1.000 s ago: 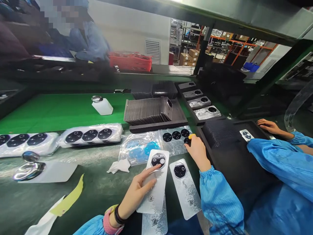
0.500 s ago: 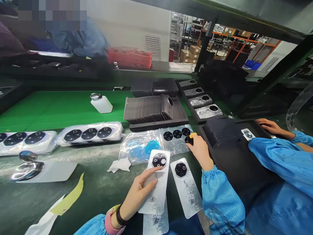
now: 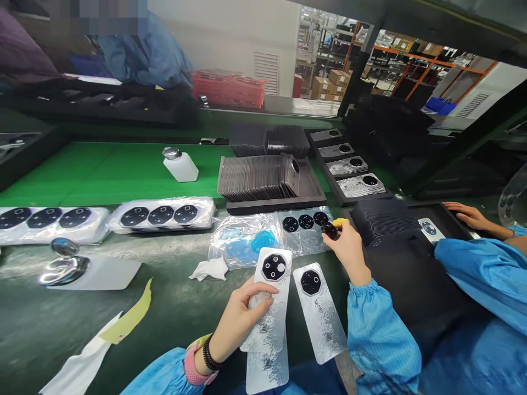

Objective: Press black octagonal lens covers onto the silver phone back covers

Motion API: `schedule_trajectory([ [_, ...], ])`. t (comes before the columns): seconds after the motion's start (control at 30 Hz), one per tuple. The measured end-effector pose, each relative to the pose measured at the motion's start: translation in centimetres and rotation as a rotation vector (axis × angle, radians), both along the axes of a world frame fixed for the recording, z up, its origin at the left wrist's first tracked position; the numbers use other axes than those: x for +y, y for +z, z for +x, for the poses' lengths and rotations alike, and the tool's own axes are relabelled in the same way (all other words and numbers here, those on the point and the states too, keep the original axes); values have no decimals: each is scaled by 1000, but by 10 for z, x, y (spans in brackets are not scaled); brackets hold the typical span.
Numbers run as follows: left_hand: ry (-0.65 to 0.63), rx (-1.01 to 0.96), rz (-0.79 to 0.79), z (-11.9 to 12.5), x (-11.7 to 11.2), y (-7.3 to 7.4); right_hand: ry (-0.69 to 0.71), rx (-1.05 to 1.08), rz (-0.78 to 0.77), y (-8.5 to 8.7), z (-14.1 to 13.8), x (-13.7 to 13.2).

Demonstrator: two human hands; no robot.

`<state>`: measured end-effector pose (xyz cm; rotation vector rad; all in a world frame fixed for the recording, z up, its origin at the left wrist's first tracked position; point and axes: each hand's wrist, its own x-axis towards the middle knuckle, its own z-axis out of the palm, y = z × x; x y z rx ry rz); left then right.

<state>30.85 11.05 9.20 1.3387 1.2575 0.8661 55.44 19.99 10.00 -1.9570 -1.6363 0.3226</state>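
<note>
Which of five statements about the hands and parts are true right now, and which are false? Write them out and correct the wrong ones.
1. The left hand touches a silver panel. True.
2. Three black discs show on the clear sheet, left of the right hand. True.
3. The right hand is empty. False: the right hand holds a small dark piece.
4. The yellow strip lies right of the silver panel. False: the yellow strip lies left of it.
5. A beaded bracelet circles the left wrist. True.
</note>
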Motion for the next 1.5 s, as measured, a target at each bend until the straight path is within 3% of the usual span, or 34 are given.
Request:
schedule_trajectory([
  [0.07,18,13,1,1,0,1,146,140,106,1,-6,-6],
  [0.13,36,23,9,2,-1,3,378,254,205,2,-17,-17],
  [0.23,53,21,25,3,-1,6,711,290,325,5,-38,-35],
  [0.3,64,8,22,4,0,8,851,284,380,6,-48,-45],
  [0.63,91,-33,-10,4,-3,9,1041,178,414,6,-57,-58],
  [0.77,109,-41,-17,5,-3,9,998,276,382,9,-55,-60],
  [0.9,125,-88,-22,9,-3,5,629,504,166,9,-50,-59],
  [0.97,131,-112,-16,12,-2,2,516,635,8,7,-46,-56],
  [1.2,147,-156,9,22,2,-4,401,808,-257,2,-37,-45],
  [1.37,154,-216,14,29,6,-11,315,823,-307,-4,-29,-39],
  [1.47,170,-225,23,33,8,-15,310,824,-373,-18,-20,-32],
  [1.5,168,-236,26,35,9,-16,285,834,-328,-25,-15,-30],
])
